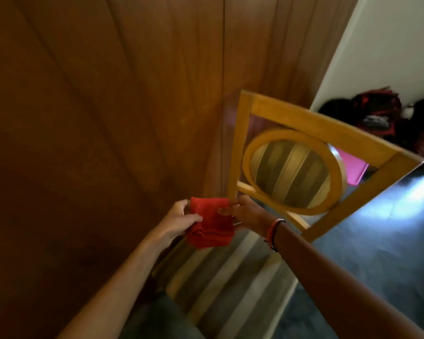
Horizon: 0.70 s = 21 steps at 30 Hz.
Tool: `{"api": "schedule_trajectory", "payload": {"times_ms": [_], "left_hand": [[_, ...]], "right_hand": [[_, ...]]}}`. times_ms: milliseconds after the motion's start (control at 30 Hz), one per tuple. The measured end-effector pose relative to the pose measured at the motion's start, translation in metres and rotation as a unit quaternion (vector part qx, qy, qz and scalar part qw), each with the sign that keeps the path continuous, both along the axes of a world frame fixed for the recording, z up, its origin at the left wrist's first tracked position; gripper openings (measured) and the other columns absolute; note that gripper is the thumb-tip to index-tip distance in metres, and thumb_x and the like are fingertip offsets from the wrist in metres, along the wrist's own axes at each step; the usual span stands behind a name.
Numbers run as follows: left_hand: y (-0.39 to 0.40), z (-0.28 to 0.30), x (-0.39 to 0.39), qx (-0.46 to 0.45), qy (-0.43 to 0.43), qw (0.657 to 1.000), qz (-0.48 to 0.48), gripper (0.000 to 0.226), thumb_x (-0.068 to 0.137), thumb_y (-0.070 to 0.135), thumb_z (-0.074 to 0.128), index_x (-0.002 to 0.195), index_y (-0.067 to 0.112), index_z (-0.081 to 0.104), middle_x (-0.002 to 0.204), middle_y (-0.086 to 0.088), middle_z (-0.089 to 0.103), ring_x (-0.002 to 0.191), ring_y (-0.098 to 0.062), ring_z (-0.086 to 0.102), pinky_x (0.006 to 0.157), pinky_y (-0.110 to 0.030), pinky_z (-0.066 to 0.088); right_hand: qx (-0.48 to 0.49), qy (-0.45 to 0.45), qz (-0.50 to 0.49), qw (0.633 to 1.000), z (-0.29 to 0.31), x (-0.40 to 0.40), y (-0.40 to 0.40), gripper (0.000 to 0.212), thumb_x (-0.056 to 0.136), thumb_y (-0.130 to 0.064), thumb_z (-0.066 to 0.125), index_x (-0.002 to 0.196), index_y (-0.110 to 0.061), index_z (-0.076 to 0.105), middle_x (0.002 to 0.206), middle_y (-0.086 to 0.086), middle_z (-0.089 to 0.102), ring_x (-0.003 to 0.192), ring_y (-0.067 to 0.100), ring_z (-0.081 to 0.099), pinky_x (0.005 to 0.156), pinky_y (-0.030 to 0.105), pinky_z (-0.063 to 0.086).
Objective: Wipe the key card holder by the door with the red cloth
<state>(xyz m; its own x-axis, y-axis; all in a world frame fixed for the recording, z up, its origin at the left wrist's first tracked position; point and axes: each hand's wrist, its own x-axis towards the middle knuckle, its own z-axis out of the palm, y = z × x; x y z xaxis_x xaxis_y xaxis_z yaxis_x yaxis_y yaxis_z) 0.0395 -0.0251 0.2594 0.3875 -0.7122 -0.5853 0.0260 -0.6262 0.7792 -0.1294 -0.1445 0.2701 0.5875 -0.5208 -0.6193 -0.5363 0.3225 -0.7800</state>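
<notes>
A folded red cloth (pixel 209 225) is held between both hands in front of me, above a chair seat. My left hand (pixel 179 218) grips its left edge with thumb and fingers. On the cloth's right edge my right hand (pixel 245 214) pinches it; a thin bracelet circles that wrist. No key card holder shows in this view.
A wooden chair (pixel 311 128) with a round back panel and striped seat stands just beyond my hands. Brown wooden panelling (pixel 108 106) fills the left. Dark bags (pixel 377 111) and a pink item (pixel 353 167) lie on the dark floor at right, by a white wall.
</notes>
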Motion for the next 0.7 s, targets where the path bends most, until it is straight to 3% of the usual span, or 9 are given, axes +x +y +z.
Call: {"api": "schedule_trajectory", "payload": {"times_ms": [133,267,367,400,467,567,633,700], "left_hand": [[-0.003,-0.097,-0.035,0.068,0.001,0.997,-0.022,0.054,0.091,0.012,0.066,0.142,0.014,0.047,0.135,-0.01,0.06,0.115,-0.02,0.059,0.103,-0.04,0.051],[-0.001,-0.19,-0.066,0.128,-0.039,0.99,-0.051,0.048,0.088,0.009,0.066,0.135,0.007,0.054,0.136,-0.015,0.062,0.123,-0.029,0.06,0.105,-0.038,0.049],[0.002,-0.243,-0.082,0.144,-0.067,0.983,-0.092,0.048,0.09,0.01,0.065,0.136,0.005,0.052,0.137,-0.015,0.061,0.127,-0.028,0.058,0.098,-0.025,0.044],[0.003,-0.258,-0.085,0.148,-0.075,0.981,-0.098,0.047,0.091,0.009,0.064,0.136,0.004,0.051,0.137,-0.016,0.06,0.127,-0.028,0.057,0.094,-0.023,0.042],[0.008,-0.283,-0.091,0.157,-0.085,0.978,-0.112,0.047,0.092,0.007,0.062,0.135,0.001,0.047,0.138,-0.02,0.056,0.129,-0.029,0.054,0.101,-0.03,0.041],[0.017,-0.307,-0.094,0.178,-0.14,0.963,-0.143,0.043,0.09,0.018,0.066,0.126,0.001,0.051,0.129,-0.023,0.057,0.122,-0.034,0.056,0.103,-0.044,0.044],[0.022,-0.31,-0.092,0.179,-0.185,0.955,-0.149,0.044,0.087,0.028,0.069,0.12,0.004,0.054,0.124,-0.022,0.057,0.115,-0.034,0.057,0.097,-0.044,0.047],[0.023,-0.305,-0.091,0.187,-0.262,0.931,-0.173,0.054,0.086,0.043,0.069,0.125,0.01,0.053,0.125,-0.017,0.057,0.114,-0.033,0.058,0.094,-0.04,0.047]], "right_hand": [[0.038,0.089,-0.015,0.995,-0.1,-0.021,0.004,0.042,0.099,-0.01,0.068,0.139,-0.004,0.058,0.138,0.019,0.066,0.129,0.037,0.064,0.112,0.054,0.053],[0.039,0.184,-0.04,0.981,-0.197,-0.039,0.016,0.035,0.094,-0.004,0.072,0.127,-0.004,0.063,0.128,0.025,0.067,0.11,0.033,0.067,0.104,0.049,0.058],[-0.009,0.225,-0.015,0.974,-0.252,-0.049,0.023,0.035,0.09,-0.007,0.078,0.123,0.005,0.073,0.114,0.022,0.074,0.099,0.03,0.07,0.098,0.045,0.058],[-0.032,0.239,0.004,0.97,-0.264,-0.051,0.026,0.033,0.09,-0.012,0.079,0.119,0.004,0.075,0.111,0.02,0.076,0.102,0.031,0.073,0.096,0.043,0.059],[-0.087,0.264,0.042,0.96,-0.285,-0.052,0.03,0.03,0.09,-0.02,0.08,0.112,0.0,0.078,0.105,0.015,0.076,0.107,0.03,0.076,0.089,0.039,0.06],[-0.117,0.277,0.033,0.953,-0.303,-0.055,0.038,0.026,0.087,-0.018,0.082,0.104,0.001,0.078,0.095,0.014,0.076,0.091,0.028,0.075,0.073,0.04,0.058],[-0.136,0.287,0.031,0.948,-0.307,-0.054,0.042,0.029,0.086,-0.021,0.083,0.106,0.0,0.075,0.092,0.01,0.072,0.08,0.021,0.067,0.064,0.032,0.05],[-0.166,0.297,0.033,0.94,-0.306,-0.054,0.043,0.033,0.088,-0.022,0.08,0.112,-0.001,0.071,0.101,0.012,0.074,0.085,0.024,0.068,0.065,0.033,0.049]]}}
